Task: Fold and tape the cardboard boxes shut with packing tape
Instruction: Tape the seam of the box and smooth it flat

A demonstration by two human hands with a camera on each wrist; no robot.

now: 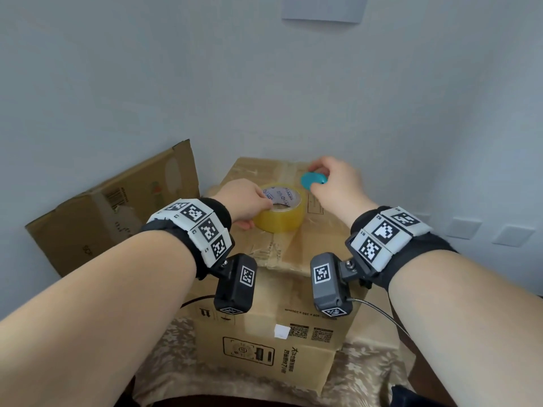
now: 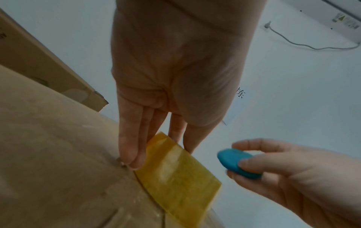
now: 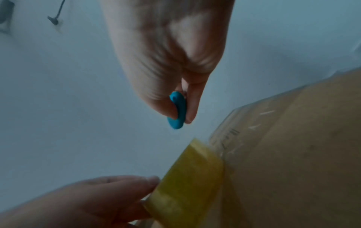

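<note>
The cardboard box top already lay folded and taped; left hand gripped the tape roll, right hand pinched a blue cutter, apparently for cutting.

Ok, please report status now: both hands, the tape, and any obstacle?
Left hand grips tape roll on closed cardboard box. Right hand pinches small blue cutter above the box. No obstacle seen.
</note>
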